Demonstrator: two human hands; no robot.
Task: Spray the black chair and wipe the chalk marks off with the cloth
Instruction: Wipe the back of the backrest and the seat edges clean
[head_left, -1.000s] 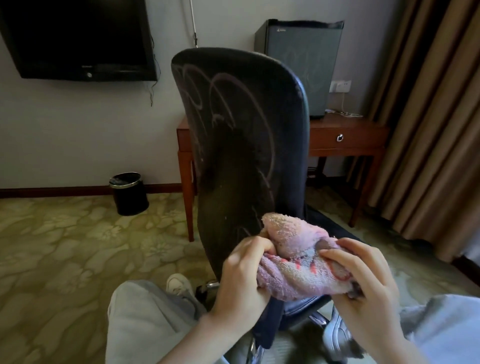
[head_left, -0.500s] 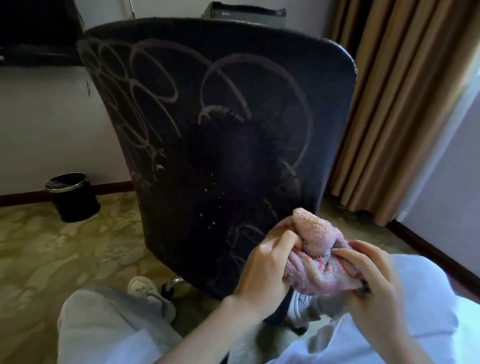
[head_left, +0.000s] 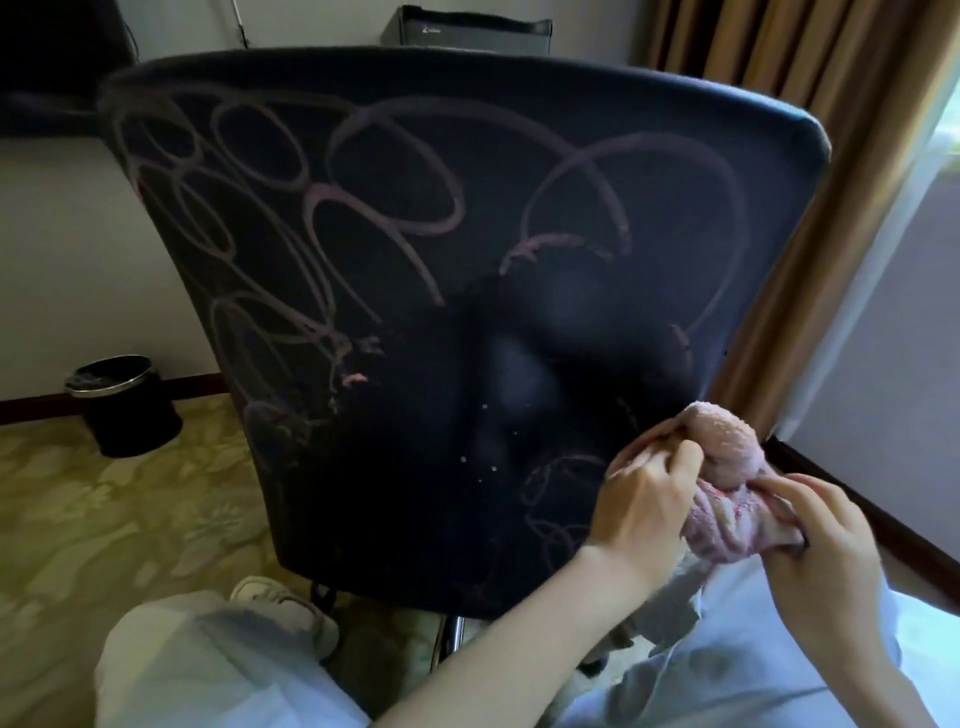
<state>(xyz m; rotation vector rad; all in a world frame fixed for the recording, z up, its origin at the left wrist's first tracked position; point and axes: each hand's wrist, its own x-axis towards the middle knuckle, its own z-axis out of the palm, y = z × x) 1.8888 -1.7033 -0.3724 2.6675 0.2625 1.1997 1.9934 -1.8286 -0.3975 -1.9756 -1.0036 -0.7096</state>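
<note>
Clutching bunched pink cloth (head_left: 724, 525): L grip (head_left: 644, 501) & R grip (head_left: 823, 540) both clamped; chair (head_left: 415, 467) chalk-looped.

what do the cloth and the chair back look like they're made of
Cloth: likely terry cotton, pink, matte; fuzzy looped pile shows. Chair back: probably woven fabric, matte black; chalk clings in grainy lines, though fine texture is unclear.

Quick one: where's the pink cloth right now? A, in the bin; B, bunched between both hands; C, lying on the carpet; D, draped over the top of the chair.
B: the left hand and the right hand both grip the bunched pink cloth, in front of the black chair at its lower right corner.
</note>
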